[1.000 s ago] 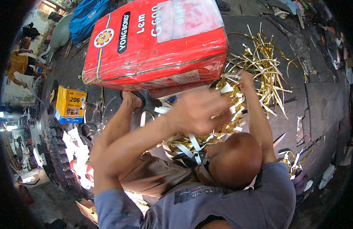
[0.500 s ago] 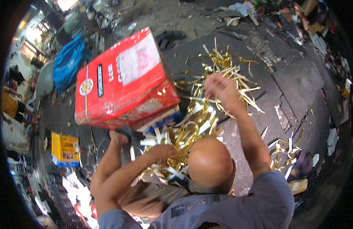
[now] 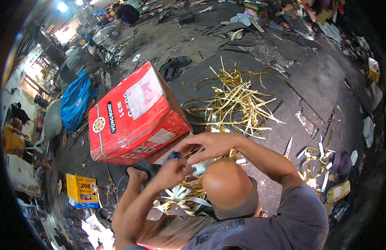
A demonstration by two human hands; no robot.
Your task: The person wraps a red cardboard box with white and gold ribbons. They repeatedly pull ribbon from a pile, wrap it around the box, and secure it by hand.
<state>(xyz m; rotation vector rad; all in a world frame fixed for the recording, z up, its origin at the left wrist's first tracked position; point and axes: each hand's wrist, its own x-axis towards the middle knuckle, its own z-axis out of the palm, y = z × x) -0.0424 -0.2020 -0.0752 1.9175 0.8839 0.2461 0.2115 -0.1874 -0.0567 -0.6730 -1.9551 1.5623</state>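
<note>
My hands meet above a heap of white and gold strips [image 3: 182, 193], between the red carton and my bent knee [image 3: 226, 181]. My left hand [image 3: 174, 171] is blurred, with its fingers curled together; whatever they hold is hidden. Reaching across from the right, my right hand [image 3: 207, 146] has bent fingers, with a gap between them and the thumb. Below it shows a pale piece [image 3: 199, 168], too unclear to name. Farther off, a loose pile of thin gold strips [image 3: 236, 100] lies on a dark sheet on the floor.
A large red carton [image 3: 126, 118] stands front left, with dark sandals [image 3: 174, 68] behind it. Left of my foot lies a yellow and blue box [image 3: 82, 191]. A blue bag [image 3: 76, 102] is farther left. More strips [image 3: 314, 162] and a purple item [image 3: 339, 166] lie right.
My right hand has come back from the gold strip pile to my left hand. My left hand has lifted off the near heap. The view has tilted, showing more of the far floor.
</note>
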